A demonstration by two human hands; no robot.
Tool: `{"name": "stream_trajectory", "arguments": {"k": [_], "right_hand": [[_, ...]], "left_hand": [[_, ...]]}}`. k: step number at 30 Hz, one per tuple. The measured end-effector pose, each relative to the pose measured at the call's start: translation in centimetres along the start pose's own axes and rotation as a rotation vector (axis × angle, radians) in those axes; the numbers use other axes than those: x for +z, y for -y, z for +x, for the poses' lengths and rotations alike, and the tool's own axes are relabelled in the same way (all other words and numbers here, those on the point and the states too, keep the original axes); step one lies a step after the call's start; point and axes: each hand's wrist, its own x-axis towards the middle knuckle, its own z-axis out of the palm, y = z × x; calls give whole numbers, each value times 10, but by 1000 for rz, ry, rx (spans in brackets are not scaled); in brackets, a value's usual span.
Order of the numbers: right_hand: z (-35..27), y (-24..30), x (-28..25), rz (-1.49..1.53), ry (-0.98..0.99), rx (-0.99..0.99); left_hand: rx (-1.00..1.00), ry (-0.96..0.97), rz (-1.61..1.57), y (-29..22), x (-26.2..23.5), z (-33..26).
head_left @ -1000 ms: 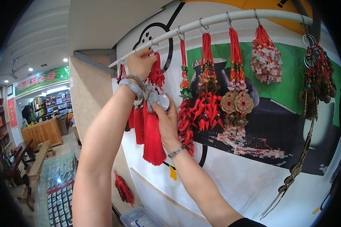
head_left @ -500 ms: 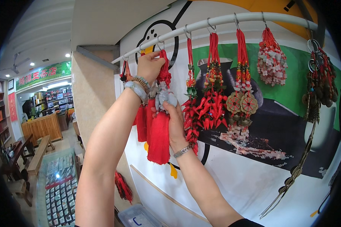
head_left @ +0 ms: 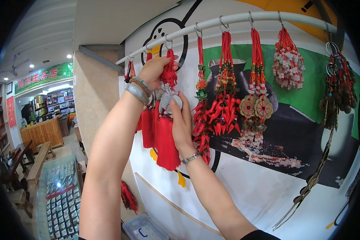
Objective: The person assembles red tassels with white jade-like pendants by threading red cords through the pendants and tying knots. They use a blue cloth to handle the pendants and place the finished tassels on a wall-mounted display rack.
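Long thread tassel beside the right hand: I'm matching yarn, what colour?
Bright red tassel, best in head view.

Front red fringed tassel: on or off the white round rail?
On: the tassel hangs by red cord from a silver hook on the rail.

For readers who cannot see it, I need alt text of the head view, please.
A person's left hand is at the red cord above a red tassel; the right hand touches pale pendants between them. More charms hang along a white rail, with a glass case at lower left.
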Motion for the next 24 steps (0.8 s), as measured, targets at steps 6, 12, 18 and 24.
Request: {"name": "stream_trajectory", "arguments": {"k": [6,12,18,24], "right_hand": [[47,4,21,-234,-153,-279],[84,1,32,-438,-278,-168],[107,5,32,-422,-186,-16],[117,1,29,-80,-213,-14]], "left_hand": [[5,6,0,-1,-3,1],[8,-79,323,-10,-11,3],[25,-134,298,-14,-9,0],[-16,-134,346,-20,-3,-10]]}}
